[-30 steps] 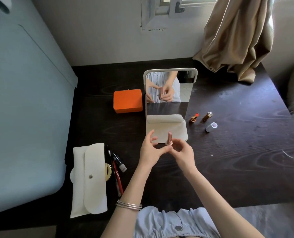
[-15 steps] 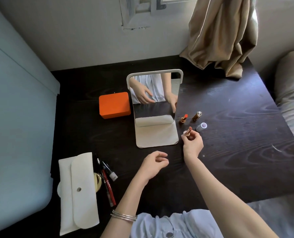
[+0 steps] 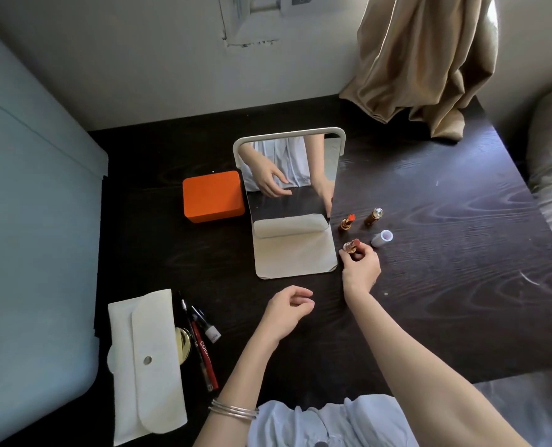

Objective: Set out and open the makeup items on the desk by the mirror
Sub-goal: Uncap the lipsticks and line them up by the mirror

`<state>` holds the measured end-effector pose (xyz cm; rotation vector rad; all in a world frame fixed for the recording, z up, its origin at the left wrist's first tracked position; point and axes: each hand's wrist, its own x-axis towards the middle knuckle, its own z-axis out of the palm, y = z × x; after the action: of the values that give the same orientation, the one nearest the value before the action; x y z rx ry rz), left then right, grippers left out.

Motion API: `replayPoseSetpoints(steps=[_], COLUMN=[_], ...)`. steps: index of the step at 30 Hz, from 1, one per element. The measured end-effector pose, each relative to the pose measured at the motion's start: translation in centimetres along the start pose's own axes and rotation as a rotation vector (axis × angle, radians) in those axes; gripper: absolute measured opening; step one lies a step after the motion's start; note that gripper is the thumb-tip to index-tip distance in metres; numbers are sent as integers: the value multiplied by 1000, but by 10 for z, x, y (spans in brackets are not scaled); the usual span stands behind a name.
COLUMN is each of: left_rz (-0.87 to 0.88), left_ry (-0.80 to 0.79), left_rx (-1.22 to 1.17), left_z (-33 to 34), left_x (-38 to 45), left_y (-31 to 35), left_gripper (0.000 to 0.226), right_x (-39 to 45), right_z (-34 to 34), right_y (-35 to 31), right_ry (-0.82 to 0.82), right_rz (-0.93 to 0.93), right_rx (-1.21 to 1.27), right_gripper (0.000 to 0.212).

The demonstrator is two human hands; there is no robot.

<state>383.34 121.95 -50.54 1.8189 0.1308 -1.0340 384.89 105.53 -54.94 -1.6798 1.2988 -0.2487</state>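
A white-framed standing mirror stands mid-desk on its cream base. Just right of that base my right hand grips an uncapped pinkish lipstick, upright and low over the dark wooden desk. Behind it stand an open orange lipstick and a gold cap; a white cap lies on its side. My left hand hovers loosely curled in front of the mirror, holding nothing.
An orange box sits left of the mirror. At front left lie a white pouch, a gold compact and several pencils and tubes. A beige curtain drapes onto the back right corner.
A second ago both hands held the lipstick in front of the mirror. My right hand carried it right and down beside the other lipstick items; my left hand let go and dropped back.
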Motion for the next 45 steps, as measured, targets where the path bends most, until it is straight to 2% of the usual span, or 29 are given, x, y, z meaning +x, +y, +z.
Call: replayPoseSetpoints(steps=[11, 17, 20, 23, 26, 27, 29, 32, 35, 39, 42, 45], left_rz=[-28, -24, -40, -58, -75, -103, -203, -369, -416, -285, -202, -154], left_ry=[26, 61, 115, 230, 459, 528, 610, 619, 586, 528, 457, 395], left_rx=[-8, -11, -8, 149, 693, 797, 869, 860, 765, 792, 765, 618], left_z=[-4, -12, -21, -32, -46, -50, -59, -70, -75, -75, -68, -65], left_x=[0, -5, -10, -16, -26, -30, -35, -38, -37, -33, -31, -28], left_y=[-2, -3, -8, -15, -23, -25, -29, -32, -38, -39, -35, -33], left_gripper=[21, 20, 19, 21, 28, 31, 40, 49, 48, 35, 30, 28], right_x=[-1, -10, -39, -77, -106, -114, -129, -147, -157, -158, -153, -151], right_z=[-3, -11, -13, -7, 8, 13, 27, 44, 53, 50, 48, 43], right_y=[-5, 1, 15, 27, 27, 23, 17, 11, 13, 12, 13, 17], right_ry=[2, -92, -143, -378, -686, -775, -943, -1099, -1128, -1143, -1084, -975], right_rz=[-27, -45, -33, -92, -208, -221, -235, -235, -200, -223, -353, -503], right_rx=[-79, -45, -60, -148, -262, -285, -341, -432, -476, -495, -596, -777], right_gripper=[27, 55, 45, 21, 7, 6, 9, 21, 28, 36, 39, 44])
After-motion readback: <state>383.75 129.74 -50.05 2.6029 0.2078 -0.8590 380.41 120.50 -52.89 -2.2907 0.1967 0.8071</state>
